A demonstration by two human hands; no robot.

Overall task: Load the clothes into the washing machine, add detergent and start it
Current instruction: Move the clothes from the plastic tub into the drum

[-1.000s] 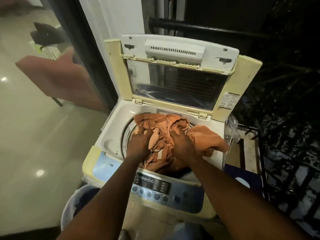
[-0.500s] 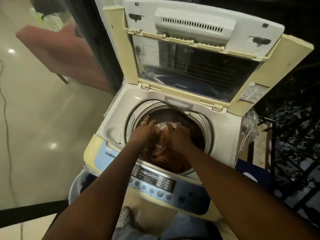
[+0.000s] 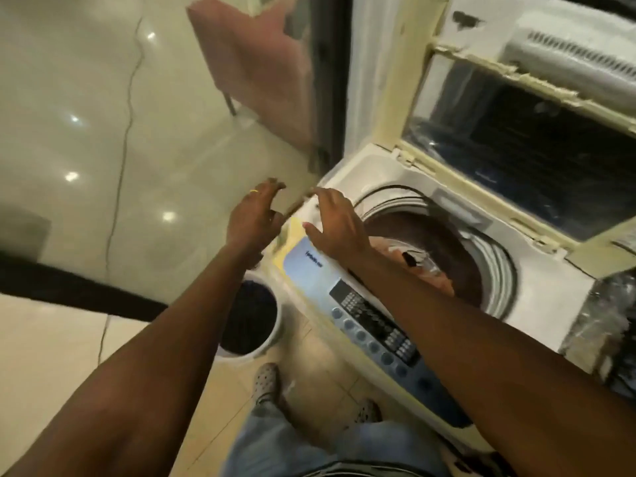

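hands (image 3: 292,218) empty, blurred | clothes (image 3: 430,266) in drum – part hidden by arm

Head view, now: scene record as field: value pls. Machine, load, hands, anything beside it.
washing machine: top-loader, front to the person
lid: open, standing upright
drum: orange clothes inside
control panel: front edge, buttons untouched
left hand: open, empty, off the machine's left corner
right hand: open, empty, over the machine's front left corner
bucket: white, on the floor left of the machine, dark contents
detergent: none visible
image: motion-blurred
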